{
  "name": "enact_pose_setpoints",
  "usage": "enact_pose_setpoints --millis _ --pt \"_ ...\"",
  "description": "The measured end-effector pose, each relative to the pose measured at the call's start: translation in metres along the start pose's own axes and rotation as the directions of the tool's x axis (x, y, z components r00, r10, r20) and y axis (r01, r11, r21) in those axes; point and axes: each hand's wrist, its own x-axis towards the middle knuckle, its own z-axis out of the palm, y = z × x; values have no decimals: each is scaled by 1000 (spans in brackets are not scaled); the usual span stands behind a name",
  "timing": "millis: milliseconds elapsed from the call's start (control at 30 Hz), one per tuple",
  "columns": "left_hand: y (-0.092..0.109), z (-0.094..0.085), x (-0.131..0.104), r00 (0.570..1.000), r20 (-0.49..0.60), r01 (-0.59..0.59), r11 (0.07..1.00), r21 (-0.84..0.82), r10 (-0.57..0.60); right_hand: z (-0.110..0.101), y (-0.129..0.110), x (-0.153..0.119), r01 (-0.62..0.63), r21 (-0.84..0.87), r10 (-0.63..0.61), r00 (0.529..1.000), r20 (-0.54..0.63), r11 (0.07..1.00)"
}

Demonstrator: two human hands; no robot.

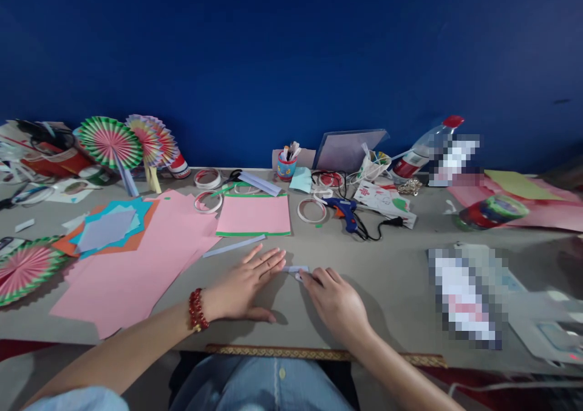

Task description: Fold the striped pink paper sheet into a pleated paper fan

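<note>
A short, narrow pale-lavender paper strip lies on the table between my hands, and its end near my right fingers looks folded over or curled. My left hand rests flat on the tabletop with fingers stretched out, the fingertips at the strip's left end. Curled fingers of my right hand pinch the strip's right end against the table. Beyond my left hand lies a longer lavender strip. Behind that sits a pink paper sheet with green edges.
Pink sheets spread leftward beneath blue and orange cut papers. Paper fans stand at back left. Tape rolls, a blue glue gun with cord and a pen cup line the back. A bottle leans by the blue wall.
</note>
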Motion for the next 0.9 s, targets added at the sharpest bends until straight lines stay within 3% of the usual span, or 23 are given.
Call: enact_pose_setpoints --millis 533,900 --pt "0 1 -5 998 63 8 1000 14 -9 1 -2 0 36 -23 -37 999 -22 999" --pt "-1 4 -4 999 53 1 1000 -2 -1 -4 -8 5 28 -30 -27 999 42 999"
